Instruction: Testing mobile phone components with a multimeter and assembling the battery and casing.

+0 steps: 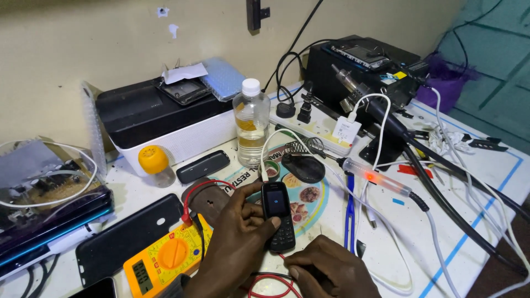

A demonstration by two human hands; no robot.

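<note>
Cluttered and white, my workbench (486,160) sits against a cream wall, its top marked with blue tape lines. My left hand (234,243) is wrapped around a small black keypad phone (277,215), thumb lying across its right edge; I hold it upright just above the bench, near the front edge, and its little screen is lit. A white charging cable (287,135) is plugged into the top of the phone and loops back to a white charger (346,129) in the power strip (309,124). My right hand (331,273) rests below the phone with its fingers curled in; I cannot tell whether it grips anything. Red wire (270,287) lies between my hands. A yellow multimeter (165,259) sits just left of my left hand, beside a black phone cover (124,240). Behind the phone stand a clear plastic bottle (251,129) with a white cap and a soldering iron (375,177) glowing orange.
</note>
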